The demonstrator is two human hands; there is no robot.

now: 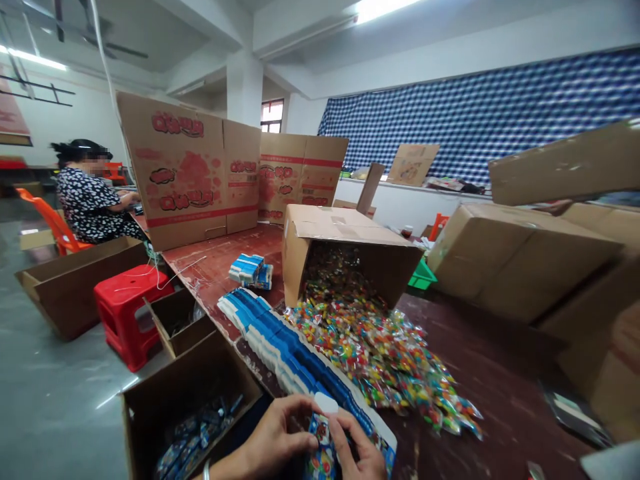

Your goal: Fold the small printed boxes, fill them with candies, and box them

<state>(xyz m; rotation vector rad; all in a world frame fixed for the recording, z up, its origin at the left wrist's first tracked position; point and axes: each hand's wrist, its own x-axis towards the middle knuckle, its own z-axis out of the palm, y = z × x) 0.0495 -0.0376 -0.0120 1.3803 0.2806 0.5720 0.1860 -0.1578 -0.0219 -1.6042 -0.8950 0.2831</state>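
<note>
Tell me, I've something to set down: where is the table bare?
Bare tabletop shows right of the candy packets, short of the dark flat item; a smaller patch lies between the small blue stack and printed cartons. It's crowded around the left hand, right hand, fanned blue boxes and tipped carton.

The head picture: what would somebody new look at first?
Probably the heap of colourful packets in the middle, spilling onto the table from a cardboard box on its side. Next, the row of blue-and-white cartons beside the heap, with the left hand and right hand holding a small blue box below. Further left, a bright red stool stands on the floor.
</note>
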